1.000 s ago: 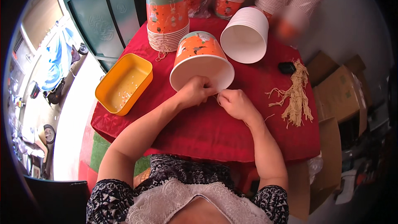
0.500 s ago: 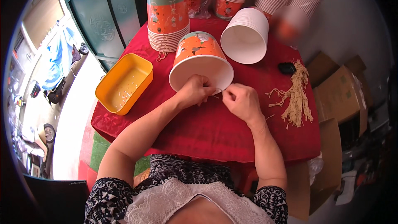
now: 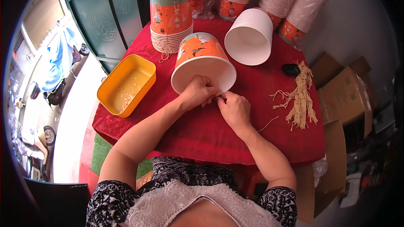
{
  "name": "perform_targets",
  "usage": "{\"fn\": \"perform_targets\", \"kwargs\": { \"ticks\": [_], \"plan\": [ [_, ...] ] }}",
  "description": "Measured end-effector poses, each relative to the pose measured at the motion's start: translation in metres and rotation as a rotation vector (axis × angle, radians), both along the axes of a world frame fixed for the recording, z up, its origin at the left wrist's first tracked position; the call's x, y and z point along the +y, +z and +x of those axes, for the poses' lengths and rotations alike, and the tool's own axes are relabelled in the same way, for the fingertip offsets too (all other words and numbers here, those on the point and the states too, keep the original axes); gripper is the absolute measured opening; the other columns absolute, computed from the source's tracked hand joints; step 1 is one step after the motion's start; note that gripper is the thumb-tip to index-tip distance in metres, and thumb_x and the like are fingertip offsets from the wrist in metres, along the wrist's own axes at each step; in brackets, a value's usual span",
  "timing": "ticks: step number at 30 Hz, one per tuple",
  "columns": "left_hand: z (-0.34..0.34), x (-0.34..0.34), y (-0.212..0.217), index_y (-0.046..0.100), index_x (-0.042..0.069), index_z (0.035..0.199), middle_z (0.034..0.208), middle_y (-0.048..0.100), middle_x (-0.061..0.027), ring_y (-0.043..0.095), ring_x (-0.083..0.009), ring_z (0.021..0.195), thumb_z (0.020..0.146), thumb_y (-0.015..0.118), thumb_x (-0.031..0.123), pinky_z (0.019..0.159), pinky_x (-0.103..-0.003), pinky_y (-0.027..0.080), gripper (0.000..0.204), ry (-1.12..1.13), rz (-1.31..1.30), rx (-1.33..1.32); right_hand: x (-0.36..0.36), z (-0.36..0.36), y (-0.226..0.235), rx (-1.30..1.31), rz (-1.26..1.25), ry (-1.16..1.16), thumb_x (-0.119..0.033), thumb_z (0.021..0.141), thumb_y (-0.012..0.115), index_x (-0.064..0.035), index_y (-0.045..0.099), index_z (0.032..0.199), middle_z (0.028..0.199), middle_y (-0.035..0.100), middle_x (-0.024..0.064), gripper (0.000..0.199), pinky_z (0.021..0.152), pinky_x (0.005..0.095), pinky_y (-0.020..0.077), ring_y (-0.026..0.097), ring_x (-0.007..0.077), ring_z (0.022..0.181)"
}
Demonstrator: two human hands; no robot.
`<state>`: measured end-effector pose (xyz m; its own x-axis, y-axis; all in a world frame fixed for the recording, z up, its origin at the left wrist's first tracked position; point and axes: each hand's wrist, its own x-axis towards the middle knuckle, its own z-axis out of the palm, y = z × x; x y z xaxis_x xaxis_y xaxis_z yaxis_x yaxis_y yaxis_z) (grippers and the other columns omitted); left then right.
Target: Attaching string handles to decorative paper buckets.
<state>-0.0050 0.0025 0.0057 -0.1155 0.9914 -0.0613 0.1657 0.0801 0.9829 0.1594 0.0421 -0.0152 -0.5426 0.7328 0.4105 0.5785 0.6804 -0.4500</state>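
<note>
An orange paper bucket [image 3: 203, 48] with a green base band lies tilted on the table, its white mouth toward me. My left hand [image 3: 199, 91] is closed at the near edge of its rim, fingers pinched together partly inside the mouth. Right beside it, my right hand [image 3: 235, 108] pinches at the same spot, fingertips almost touching the left ones. A thin beige string [image 3: 267, 124] trails out from beside my right wrist onto the cloth. What the fingertips hold at the rim is mostly hidden.
Left stands a yellow plastic tub [image 3: 145, 85] holding small white bits. Behind it rises a stack of upturned buckets [image 3: 170, 19]. A white-mouthed bucket [image 3: 249, 44] lies at the back right. A bundle of beige strings [image 3: 302, 101] and a black object [image 3: 291, 69] lie right, near cardboard boxes [image 3: 343, 96].
My right hand has moved left and slightly down, closer to my left fingers. More of the trailing string shows by the right wrist. The left hand and the bucket stay nearly in place.
</note>
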Motion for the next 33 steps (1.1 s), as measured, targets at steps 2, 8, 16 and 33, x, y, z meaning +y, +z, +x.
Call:
{"fn": "perform_targets", "kwargs": {
  "ticks": [2, 8, 16, 33],
  "plan": [
    [0.001, -0.001, 0.002, 0.06, -0.001, 0.07, 0.056, 0.056, -0.0058, 0.052, -0.0117, 0.043, 0.088, 0.062, 0.013, 0.039, -0.025, 0.04, 0.023, 0.001, 0.012, 0.007, -0.002, -0.002, -0.002, 0.013, -0.004, -0.004, -0.017, 0.083, 0.067, -0.0014, 0.067, 0.079, 0.075, 0.068, 0.0187, 0.016, 0.062, 0.0462, 0.0532, 0.068, 0.0366, 0.068],
    [-0.001, 0.0, -0.004, 0.059, -0.002, 0.074, 0.057, 0.056, -0.0063, 0.052, -0.0117, 0.043, 0.09, 0.061, 0.014, 0.039, -0.026, 0.04, 0.023, -0.016, 0.032, -0.015, -0.004, -0.008, -0.001, 0.095, 0.029, 0.03, -0.013, 0.081, 0.064, -0.0031, 0.064, 0.077, 0.071, 0.067, 0.0172, 0.011, 0.06, 0.0475, 0.0518, 0.066, 0.0377, 0.066],
    [0.0, 0.002, -0.005, 0.059, 0.001, 0.076, 0.059, 0.056, -0.0047, 0.052, -0.011, 0.045, 0.091, 0.063, 0.018, 0.04, -0.025, 0.038, 0.023, -0.035, -0.01, 0.004, 0.01, 0.005, 0.003, 0.072, -0.155, 0.068, -0.013, 0.077, 0.062, -0.0038, 0.066, 0.079, 0.071, 0.067, 0.0163, 0.01, 0.062, 0.0469, 0.0535, 0.066, 0.0377, 0.067],
    [-0.002, 0.002, -0.007, 0.061, -0.002, 0.077, 0.058, 0.057, -0.006, 0.054, -0.0124, 0.044, 0.089, 0.06, 0.015, 0.04, -0.026, 0.041, 0.021, -0.038, 0.003, 0.006, 0.015, 0.014, 0.019, 0.211, -0.345, 0.109, 0.0, 0.083, 0.058, 0.0024, 0.054, 0.087, 0.071, 0.064, 0.0213, 0.006, 0.06, 0.0456, 0.0514, 0.066, 0.0375, 0.066]
  ]
}}
